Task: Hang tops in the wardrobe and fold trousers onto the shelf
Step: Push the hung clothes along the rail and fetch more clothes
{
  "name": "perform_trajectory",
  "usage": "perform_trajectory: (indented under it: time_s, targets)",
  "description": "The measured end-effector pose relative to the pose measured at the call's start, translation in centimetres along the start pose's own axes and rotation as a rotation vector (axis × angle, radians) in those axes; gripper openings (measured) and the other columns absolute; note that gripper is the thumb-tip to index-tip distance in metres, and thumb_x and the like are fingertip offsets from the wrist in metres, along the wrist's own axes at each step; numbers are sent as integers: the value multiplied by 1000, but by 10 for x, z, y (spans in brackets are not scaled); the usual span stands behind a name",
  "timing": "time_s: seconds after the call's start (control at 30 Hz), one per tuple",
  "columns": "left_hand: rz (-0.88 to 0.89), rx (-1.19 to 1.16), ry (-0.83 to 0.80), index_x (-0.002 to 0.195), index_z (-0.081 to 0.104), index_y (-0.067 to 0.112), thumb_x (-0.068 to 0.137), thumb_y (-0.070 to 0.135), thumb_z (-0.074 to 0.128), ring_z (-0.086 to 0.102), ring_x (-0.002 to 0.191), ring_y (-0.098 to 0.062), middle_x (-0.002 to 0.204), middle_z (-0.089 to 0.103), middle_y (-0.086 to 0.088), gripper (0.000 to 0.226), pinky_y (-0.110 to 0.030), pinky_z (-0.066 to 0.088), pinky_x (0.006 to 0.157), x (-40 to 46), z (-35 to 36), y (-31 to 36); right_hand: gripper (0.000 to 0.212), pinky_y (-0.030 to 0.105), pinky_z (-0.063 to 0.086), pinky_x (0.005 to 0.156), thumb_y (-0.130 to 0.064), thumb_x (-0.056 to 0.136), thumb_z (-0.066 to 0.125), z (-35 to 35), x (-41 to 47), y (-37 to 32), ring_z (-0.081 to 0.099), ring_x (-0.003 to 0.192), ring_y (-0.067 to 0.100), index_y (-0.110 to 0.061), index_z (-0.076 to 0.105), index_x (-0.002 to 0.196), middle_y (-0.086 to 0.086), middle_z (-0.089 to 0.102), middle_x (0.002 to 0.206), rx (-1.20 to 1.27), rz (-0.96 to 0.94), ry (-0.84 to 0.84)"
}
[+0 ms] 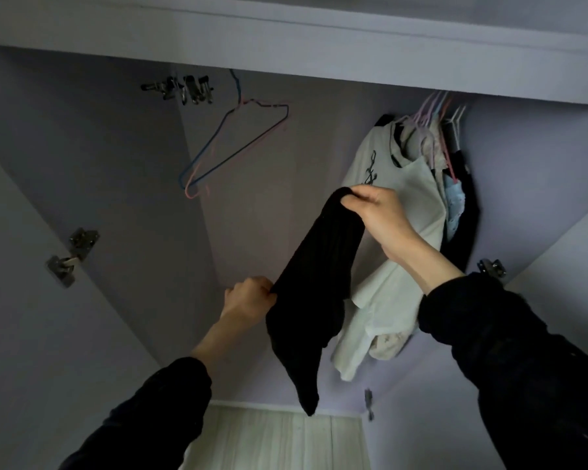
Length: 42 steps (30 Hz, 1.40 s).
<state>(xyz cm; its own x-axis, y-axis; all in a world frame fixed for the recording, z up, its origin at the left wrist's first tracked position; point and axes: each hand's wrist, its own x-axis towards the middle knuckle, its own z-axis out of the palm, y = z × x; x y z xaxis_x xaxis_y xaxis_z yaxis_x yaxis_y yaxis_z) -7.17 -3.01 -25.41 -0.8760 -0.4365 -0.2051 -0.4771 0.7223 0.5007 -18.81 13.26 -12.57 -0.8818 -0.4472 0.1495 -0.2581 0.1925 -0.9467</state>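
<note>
A black ribbed garment (313, 283) hangs in the air inside the open wardrobe (123, 205), stretched on a slant between two hands. The right hand (381, 218) holds its upper end, fingers (360, 195) curled over and pinching the fabric at the top. The left hand (250, 296) sits lower, its fingers closed tight on the garment's left edge; below that grip the cloth falls free to a narrow tip above the pale floor (275, 439).

Just behind the right hand, a white top (408, 205) with a dark print hangs among a bunch of other clothes on pastel hangers (435, 110), packed against the right wall. To the left, well apart from them, empty wire hangers (231, 144), blue and pink, dangle, with bare back panel between the two groups. Metal hinges (70, 256) stand out on the left door edge.
</note>
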Motion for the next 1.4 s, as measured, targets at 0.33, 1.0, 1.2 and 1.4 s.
perform_trajectory:
  time_s: [0.33, 1.0, 1.2, 1.4]
  targets:
    - [-231, -154, 125, 77, 62, 14, 90, 15, 49, 61, 95, -31, 85, 61, -7, 18, -33, 45, 86, 0, -24, -38, 12, 31, 42, 78, -11, 91, 51, -17, 13, 34, 55, 87, 18, -9, 62, 88, 6, 58, 90, -185, 193, -57]
    - [9, -469, 303, 97, 70, 0, 91, 15, 59, 58, 80, -17, 89, 68, -12, 19, -28, 45, 72, 8, -81, -21, 38, 48, 29, 107, -39, 93, 41, -16, 18, 55, 50, 119, 30, -23, 57, 124, 6, 56, 129, -987, 196, -189]
    - [-77, -86, 234, 104, 71, 14, 86, 15, 60, 60, 106, -30, 101, 68, -7, 21, -41, 44, 96, 14, -101, -40, 33, 34, 44, 100, -11, 85, 49, -35, 38, 46, 56, 114, 21, -26, 70, 106, -2, 65, 118, -765, 165, -208]
    - [-231, -2, 241, 98, 71, 9, 85, 14, 59, 62, 92, -28, 89, 67, -9, 18, -36, 46, 90, 15, -105, -66, 43, 23, 41, 97, 12, 82, 44, -40, 42, 41, 57, 103, 10, -16, 73, 98, -3, 67, 100, -537, -8, -238]
